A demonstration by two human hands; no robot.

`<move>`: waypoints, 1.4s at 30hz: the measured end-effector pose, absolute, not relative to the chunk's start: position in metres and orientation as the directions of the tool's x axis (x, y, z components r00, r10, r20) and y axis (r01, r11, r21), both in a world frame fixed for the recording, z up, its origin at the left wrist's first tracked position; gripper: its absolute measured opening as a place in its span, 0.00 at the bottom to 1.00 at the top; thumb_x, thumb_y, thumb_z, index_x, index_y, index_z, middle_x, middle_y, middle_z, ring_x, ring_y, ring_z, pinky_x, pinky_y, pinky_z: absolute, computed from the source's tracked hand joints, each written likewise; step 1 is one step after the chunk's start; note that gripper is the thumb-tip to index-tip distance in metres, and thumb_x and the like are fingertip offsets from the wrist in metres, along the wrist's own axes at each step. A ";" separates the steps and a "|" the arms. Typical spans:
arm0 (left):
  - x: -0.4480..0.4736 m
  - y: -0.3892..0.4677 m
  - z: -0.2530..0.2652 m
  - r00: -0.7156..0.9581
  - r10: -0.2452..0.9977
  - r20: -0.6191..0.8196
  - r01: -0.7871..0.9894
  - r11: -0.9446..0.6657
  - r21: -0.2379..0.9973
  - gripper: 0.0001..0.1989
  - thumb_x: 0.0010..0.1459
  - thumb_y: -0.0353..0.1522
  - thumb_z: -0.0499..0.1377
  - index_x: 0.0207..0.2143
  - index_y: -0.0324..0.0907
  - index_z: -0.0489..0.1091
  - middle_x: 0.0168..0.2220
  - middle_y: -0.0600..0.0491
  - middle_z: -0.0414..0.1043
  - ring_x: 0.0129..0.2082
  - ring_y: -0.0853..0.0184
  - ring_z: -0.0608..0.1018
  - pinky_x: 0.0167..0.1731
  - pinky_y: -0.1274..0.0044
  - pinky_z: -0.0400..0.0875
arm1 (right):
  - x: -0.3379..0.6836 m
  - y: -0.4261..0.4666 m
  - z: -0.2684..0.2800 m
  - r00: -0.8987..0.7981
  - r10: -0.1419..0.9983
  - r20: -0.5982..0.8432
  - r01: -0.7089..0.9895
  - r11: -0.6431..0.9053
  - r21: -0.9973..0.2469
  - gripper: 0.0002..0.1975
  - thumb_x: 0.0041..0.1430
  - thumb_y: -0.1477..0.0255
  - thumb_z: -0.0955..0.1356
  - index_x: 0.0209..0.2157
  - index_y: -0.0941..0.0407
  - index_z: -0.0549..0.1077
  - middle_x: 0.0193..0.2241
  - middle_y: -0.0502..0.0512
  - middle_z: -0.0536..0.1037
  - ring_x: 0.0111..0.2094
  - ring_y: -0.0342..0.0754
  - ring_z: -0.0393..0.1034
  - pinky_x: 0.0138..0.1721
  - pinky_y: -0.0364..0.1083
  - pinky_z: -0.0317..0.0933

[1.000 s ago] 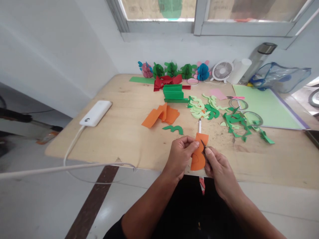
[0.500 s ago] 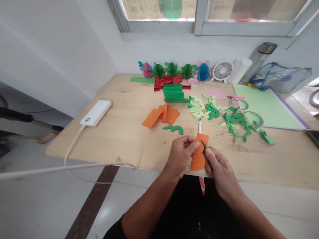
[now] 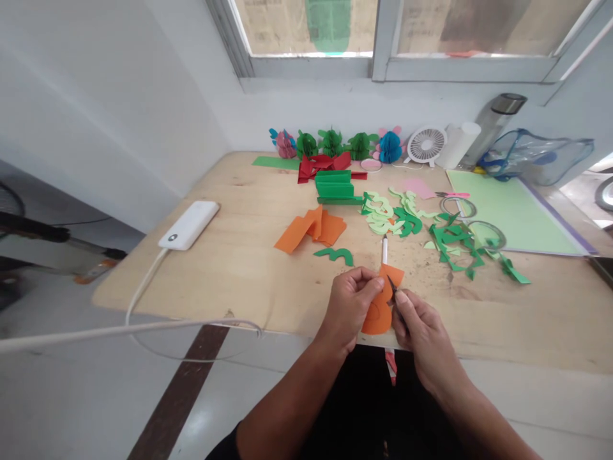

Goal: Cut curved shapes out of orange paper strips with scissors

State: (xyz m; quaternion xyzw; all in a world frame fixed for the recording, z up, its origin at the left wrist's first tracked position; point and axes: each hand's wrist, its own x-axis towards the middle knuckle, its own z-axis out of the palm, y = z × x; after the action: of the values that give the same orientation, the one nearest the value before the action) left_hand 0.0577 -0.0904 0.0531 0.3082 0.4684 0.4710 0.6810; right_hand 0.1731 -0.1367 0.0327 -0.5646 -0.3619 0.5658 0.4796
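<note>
Between thumb and fingers, my left hand [image 3: 352,303] pinches a piece of orange paper [image 3: 377,317] marked with drawn curves; its right edge is cut in a wavy line. My right hand [image 3: 421,326] is closed around a small pair of scissors [image 3: 391,285], whose dark blades lie at the paper's right edge near the top. The scissor handles are mostly hidden by my fingers. Just beyond the paper lies a white pen [image 3: 385,248]. To its left is a wavy green cutout [image 3: 335,255], with folded orange paper pieces [image 3: 313,229] behind.
Light green cutouts [image 3: 380,214] and green scraps [image 3: 457,243] lie right of centre, near tape rolls [image 3: 487,234]. Along the wall stand paper honeycomb figures [image 3: 332,144], a small fan [image 3: 427,145] and a bottle [image 3: 495,128]. A white power bank [image 3: 189,225] with a cable sits at left.
The view has tilted up slightly, so everything sits lower in the picture. The orange paper has turned a little between my hands, and the scissors stay at its right edge.
</note>
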 end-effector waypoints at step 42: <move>0.057 -0.090 0.057 0.112 0.938 -0.327 -0.352 0.346 0.870 0.09 0.43 0.34 0.65 0.21 0.38 0.69 0.20 0.56 0.69 0.23 0.74 0.68 0.27 0.81 0.62 | 0.164 -0.135 0.039 0.113 0.941 -0.318 -0.168 -0.297 -0.940 0.24 0.54 0.50 0.67 0.21 0.54 0.57 0.15 0.41 0.52 0.17 0.39 0.41 0.17 0.41 0.37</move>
State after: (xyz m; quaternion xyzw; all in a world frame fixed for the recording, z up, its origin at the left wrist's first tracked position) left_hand 0.0574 -0.0898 0.0566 0.3154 0.4649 0.4771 0.6758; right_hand 0.1645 -0.1352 0.0390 -0.5668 -0.3409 0.5719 0.4852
